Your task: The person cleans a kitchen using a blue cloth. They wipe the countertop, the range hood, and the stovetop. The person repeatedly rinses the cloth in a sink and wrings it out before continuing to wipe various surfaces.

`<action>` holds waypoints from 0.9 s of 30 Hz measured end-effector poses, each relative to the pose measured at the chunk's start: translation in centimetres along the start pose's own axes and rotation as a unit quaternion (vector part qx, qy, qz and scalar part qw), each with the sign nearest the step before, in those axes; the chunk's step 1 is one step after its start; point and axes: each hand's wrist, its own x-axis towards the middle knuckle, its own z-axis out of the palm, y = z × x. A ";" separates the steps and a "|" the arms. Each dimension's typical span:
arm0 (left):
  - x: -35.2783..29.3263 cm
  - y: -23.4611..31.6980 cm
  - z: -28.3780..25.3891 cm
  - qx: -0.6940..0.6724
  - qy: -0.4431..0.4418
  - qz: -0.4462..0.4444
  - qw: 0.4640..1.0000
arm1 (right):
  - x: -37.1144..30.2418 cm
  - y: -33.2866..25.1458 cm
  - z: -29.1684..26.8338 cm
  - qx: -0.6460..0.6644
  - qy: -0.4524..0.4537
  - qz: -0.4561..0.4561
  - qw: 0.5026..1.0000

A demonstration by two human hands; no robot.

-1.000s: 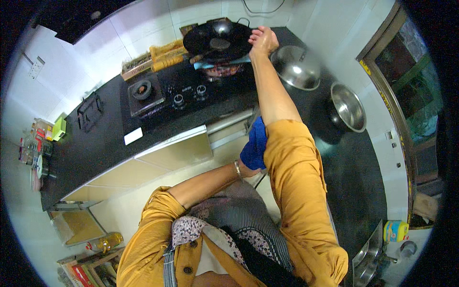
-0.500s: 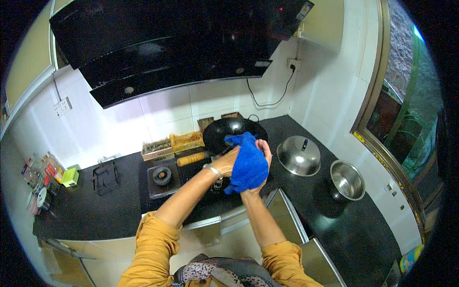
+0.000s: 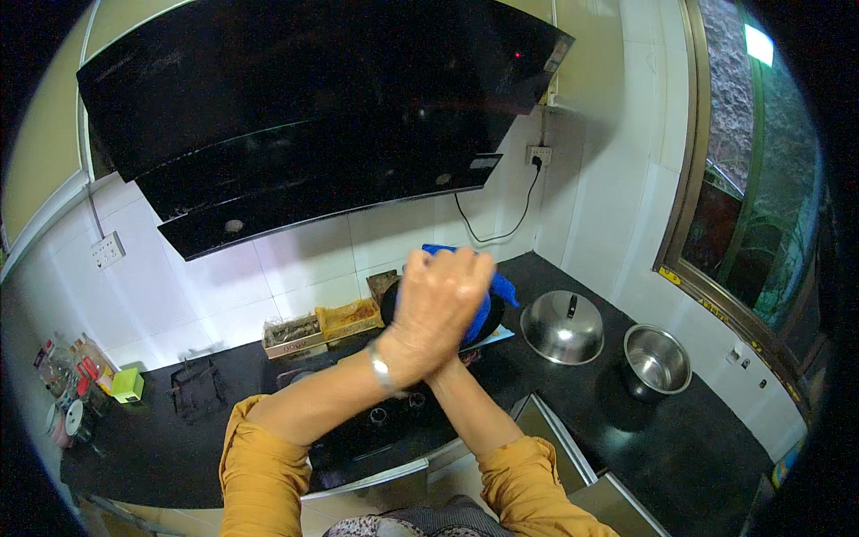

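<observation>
My left hand (image 3: 443,300), with a silver bangle (image 3: 379,369) at its wrist, is raised over the stove, curled and slightly blurred. Its fingers close on a blue cloth (image 3: 503,289), which shows above the knuckles and along the hand's right side. Crossing behind the left wrist, my right forearm (image 3: 474,407) leads up to a right hand that is hidden, fingers included. Behind the hands and cloth, only parts of a black wok (image 3: 390,300) show.
On the counter to the right are a domed steel lid (image 3: 559,336) and a steel pot (image 3: 658,360). A range hood (image 3: 313,116) hangs low ahead. Two small trays (image 3: 295,336) line the wall. Left stand a pan support (image 3: 197,389), a green box (image 3: 127,385) and bottles.
My left hand has come up and over in front of my right, covering it and much of the cloth. The cloth, spread out before, is now bunched behind the fist. The view has tilted upward.
</observation>
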 end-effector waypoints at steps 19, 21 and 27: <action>2.7 -7.5 5.4 -0.206 0.125 -0.148 0.959 | 30.3 -18.7 11.2 -0.412 -0.070 -0.597 0.685; 6.9 -8.2 6.8 -0.109 0.103 -0.098 0.984 | 29.1 -20.7 8.5 -0.415 -0.096 -0.423 0.800; 23.2 -9.4 11.7 0.292 0.106 0.090 0.946 | 24.9 -23.6 0.2 -0.303 -0.041 -0.192 0.933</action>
